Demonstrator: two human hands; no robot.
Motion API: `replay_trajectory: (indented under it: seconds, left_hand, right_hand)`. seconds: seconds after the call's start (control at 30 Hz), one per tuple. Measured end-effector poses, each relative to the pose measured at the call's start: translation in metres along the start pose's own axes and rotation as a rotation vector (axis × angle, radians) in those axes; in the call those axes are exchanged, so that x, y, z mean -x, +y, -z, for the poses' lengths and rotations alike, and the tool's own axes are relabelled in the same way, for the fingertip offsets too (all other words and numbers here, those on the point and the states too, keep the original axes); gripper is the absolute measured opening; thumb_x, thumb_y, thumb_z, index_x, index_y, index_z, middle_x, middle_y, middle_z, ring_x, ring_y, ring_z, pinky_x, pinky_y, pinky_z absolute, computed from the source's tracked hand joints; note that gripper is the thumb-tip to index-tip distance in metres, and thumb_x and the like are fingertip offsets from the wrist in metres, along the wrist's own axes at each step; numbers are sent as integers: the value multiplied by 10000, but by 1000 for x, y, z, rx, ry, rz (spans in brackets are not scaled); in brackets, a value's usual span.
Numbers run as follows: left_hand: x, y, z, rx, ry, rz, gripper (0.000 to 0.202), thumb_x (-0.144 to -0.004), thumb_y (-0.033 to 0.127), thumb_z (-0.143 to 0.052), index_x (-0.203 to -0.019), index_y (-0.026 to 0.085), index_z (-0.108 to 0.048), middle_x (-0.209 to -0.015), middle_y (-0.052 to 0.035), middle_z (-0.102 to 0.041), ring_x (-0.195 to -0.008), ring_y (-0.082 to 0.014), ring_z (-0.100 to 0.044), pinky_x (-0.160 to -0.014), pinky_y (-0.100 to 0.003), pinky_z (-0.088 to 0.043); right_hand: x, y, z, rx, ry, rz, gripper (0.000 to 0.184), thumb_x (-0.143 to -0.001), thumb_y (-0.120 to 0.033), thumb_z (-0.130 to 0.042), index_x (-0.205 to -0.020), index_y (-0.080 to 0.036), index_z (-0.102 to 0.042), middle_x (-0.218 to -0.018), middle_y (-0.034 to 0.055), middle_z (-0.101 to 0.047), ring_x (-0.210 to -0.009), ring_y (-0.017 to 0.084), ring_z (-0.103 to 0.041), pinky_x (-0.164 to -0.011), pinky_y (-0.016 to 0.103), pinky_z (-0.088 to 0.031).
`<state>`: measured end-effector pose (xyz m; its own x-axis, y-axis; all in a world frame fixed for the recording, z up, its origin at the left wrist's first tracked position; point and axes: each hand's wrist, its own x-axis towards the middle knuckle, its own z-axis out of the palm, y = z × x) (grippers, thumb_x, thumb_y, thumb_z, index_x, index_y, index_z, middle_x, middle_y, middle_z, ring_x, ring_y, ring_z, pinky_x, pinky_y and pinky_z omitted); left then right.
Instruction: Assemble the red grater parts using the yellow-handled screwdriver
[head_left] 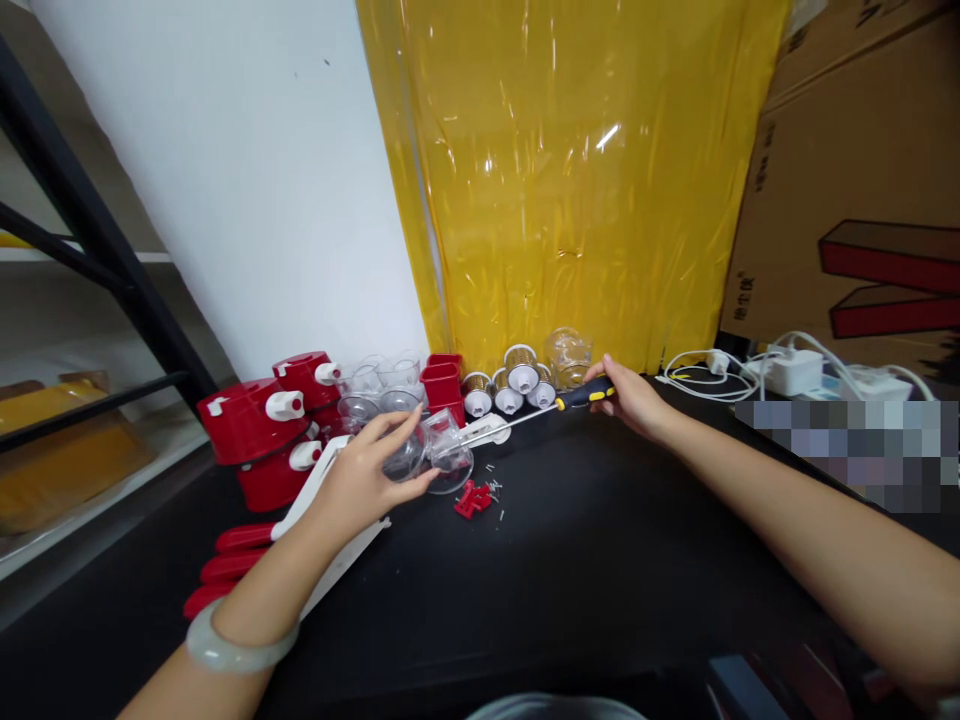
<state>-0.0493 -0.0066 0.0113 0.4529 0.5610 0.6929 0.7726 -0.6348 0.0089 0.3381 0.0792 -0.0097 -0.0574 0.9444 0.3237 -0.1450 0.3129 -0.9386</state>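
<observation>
My right hand [626, 398] grips a screwdriver [585, 394] by its black and yellow handle. The long metal shaft points left, its tip at a clear plastic cup-like part [450, 465]. My left hand [379, 465] curls around that part, thumb at the near side and fingers at the far side. Just in front of it on the black table lie small red plastic pieces [472, 499] and several loose screws [495, 487]. A flat white piece [491, 432] lies behind the shaft.
Red housings with white spouts [251, 425] are stacked at left, beside red-ended white handles [236, 568]. Clear cups [401, 372], red containers [442, 385] and metal-and-white cylinders [521, 372] line the back. White cables and adapters [795, 370] lie right, before a cardboard box [862, 180].
</observation>
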Motion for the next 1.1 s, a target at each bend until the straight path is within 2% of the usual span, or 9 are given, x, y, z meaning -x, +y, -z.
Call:
replay_trajectory:
  seconds: [0.1, 0.23, 0.33, 0.43, 0.57, 0.67, 0.83, 0.9, 1.1]
  left_hand:
    - [0, 0, 0, -3, -5, 8, 654, -875, 445, -719, -1473, 259, -533, -1287, -111, -643, -1136, -275, -662, -951, -424, -574]
    - [-1, 1, 1, -6, -4, 4, 651, -874, 458, -715, -1467, 252, -541, -1289, -113, -641, -1146, -278, -662, -957, -413, -574]
    - [-1, 1, 1, -9, 8, -5, 643, -874, 444, -717, -1457, 230, -551, -1283, -117, -642, -1133, -277, -668, -947, -408, -581]
    - [-1, 1, 0, -7, 6, -6, 644, -875, 430, -721, -1460, 229, -546, -1294, -116, -637, -1143, -275, -663, -961, -417, -577]
    - [0, 0, 1, -20, -1, -6, 651, -871, 427, -725, -1468, 247, -536, -1295, -107, -638, -1150, -275, -663, -955, -415, -581]
    - [0, -2, 0, -26, -3, -6, 646, -881, 421, -716, -1476, 255, -525, -1293, -103, -636, -1147, -269, -665, -963, -414, -577]
    - [2, -5, 0, -38, -16, 1, 677, -877, 455, -719, -1483, 234, -515, -1303, -113, -623, -1138, -264, -666, -954, -397, -577]
    - [3, -6, -1, -44, -23, 6, 674, -878, 463, -715, -1476, 217, -524, -1304, -118, -622, -1139, -265, -666, -953, -391, -577]
    - [3, -7, -1, -46, -22, 18, 668, -885, 469, -703, -1484, 241, -514, -1314, -107, -617, -1150, -257, -664, -965, -383, -572]
  right_hand:
    - [-2, 1, 1, 44, 2, 13, 422, -756, -627, -736, -767, -224, -611, -479, -74, -428, -418, 88, -349, -526, 292, -428]
    - [6, -8, -2, -195, -30, -23, 308, -625, -323, -814, -837, -237, -607, -721, -32, -593, -596, 124, -523, -581, 288, -466]
    - [9, -12, -4, -295, -55, -43, 354, -575, -238, -791, -887, -249, -625, -863, -13, -627, -741, 158, -589, -638, 311, -508]
    - [6, -8, -3, -212, -1, -1, 311, -651, -400, -814, -827, -233, -619, -814, -10, -605, -707, 150, -573, -595, 295, -502]
    - [-1, 0, 0, 67, 36, 28, 439, -785, -660, -684, -779, -228, -608, -550, -41, -480, -461, 116, -438, -444, 263, -348]
    - [-1, -1, 0, 46, 11, 22, 388, -758, -578, -754, -793, -228, -591, -582, -50, -506, -456, 94, -428, -479, 264, -382]
    - [9, -13, -6, -293, -64, -60, 393, -578, -276, -832, -893, -249, -599, -759, -30, -609, -653, 135, -563, -627, 298, -498]
    - [10, -14, -7, -322, -59, -57, 419, -550, -277, -849, -892, -251, -608, -820, -21, -628, -718, 150, -589, -641, 302, -509]
    - [0, 0, -2, 9, 8, 48, 484, -788, -711, -647, -801, -230, -596, -533, -50, -488, -449, 114, -439, -544, 319, -458]
